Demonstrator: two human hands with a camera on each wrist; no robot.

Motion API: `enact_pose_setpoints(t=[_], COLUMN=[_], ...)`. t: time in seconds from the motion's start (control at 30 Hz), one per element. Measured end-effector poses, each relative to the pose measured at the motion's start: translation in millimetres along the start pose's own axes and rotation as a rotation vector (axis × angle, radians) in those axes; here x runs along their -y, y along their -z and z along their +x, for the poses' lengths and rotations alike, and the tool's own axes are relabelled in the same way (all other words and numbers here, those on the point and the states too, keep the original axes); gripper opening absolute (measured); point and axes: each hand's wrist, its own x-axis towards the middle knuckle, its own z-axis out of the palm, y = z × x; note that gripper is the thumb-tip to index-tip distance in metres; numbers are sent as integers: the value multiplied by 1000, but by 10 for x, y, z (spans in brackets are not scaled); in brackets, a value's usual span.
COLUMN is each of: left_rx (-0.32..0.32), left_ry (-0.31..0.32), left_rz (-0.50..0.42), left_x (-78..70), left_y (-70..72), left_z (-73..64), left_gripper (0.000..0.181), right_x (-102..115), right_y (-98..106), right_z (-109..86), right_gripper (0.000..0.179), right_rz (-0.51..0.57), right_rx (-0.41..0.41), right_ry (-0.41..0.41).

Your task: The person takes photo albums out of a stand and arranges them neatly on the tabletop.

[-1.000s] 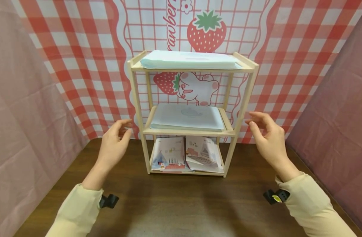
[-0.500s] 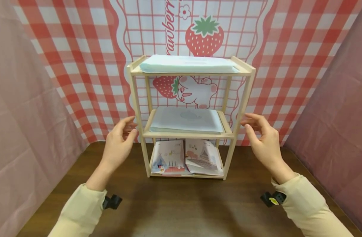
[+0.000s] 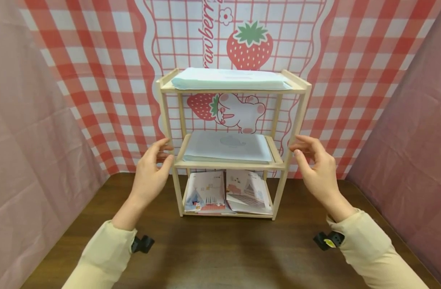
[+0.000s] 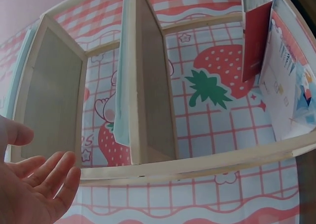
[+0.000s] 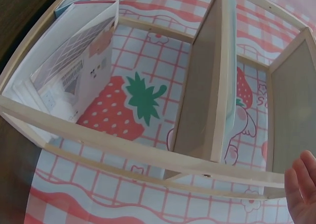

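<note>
A three-tier wooden shelf (image 3: 227, 165) stands upright on the table between both hands. My left hand (image 3: 150, 172) is beside its left post, fingers loosely bent and holding nothing. On the other side, my right hand (image 3: 318, 170) is at the right post, likewise with relaxed fingers around nothing. Whether the fingertips touch the posts I cannot tell. A pale stack of paper (image 3: 229, 78) lies on the top tier. Another pale stack (image 3: 227, 146) with a faint whale print rests on the middle tier. Two printed booklets (image 3: 206, 190) lie side by side on the bottom tier.
Behind the shelf hangs a red-and-white checked cloth (image 3: 112, 80) with strawberry prints. Pink fabric (image 3: 36, 140) drapes down the left side, with similar fabric (image 3: 404, 104) on the right. The brown wooden table (image 3: 227, 253) extends in front of the shelf.
Both hands have moved inward, from apart from the shelf to right beside its posts. The shelf and its papers have stayed in place; the head view has shifted slightly.
</note>
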Motion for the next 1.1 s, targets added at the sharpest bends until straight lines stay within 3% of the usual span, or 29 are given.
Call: enact_pose_setpoints(t=[1.1], left_rx=[-68], left_ry=[-31], left_rz=[-83], left_x=[-198], left_y=[-26], left_z=[234], left_gripper=[39], right_x=[156], right_y=[-94], right_z=[231], right_gripper=[37], right_rz=[-11], right_rx=[-62], right_ry=[12])
